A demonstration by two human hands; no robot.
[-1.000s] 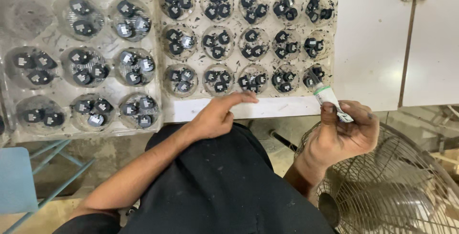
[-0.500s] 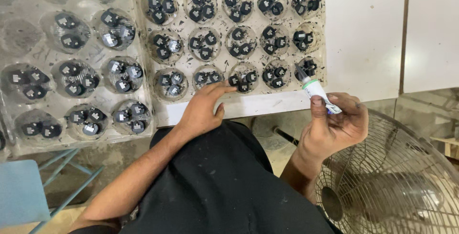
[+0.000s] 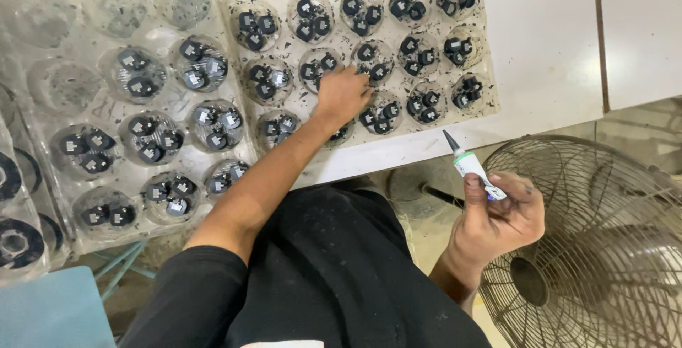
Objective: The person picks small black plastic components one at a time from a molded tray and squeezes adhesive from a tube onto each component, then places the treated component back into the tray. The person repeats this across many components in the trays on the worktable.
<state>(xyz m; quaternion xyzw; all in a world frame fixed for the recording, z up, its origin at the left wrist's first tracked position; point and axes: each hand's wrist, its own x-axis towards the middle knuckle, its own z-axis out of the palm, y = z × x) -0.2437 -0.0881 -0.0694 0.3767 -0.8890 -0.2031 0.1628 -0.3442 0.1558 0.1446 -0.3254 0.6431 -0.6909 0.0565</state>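
Left hand [image 3: 342,93] now reached off the near table edge into the right tray [image 3: 490,92], fingers curled onto black parts [image 3: 369,117], grip hidden; right hand [image 3: 497,216] still closed round glue tube [image 3: 470,165], raised near the fan [image 3: 604,248].

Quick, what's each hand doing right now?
Left hand: fingers down among the small black parts in the clear tray; grip hidden.
Right hand: closed on a small white tube.
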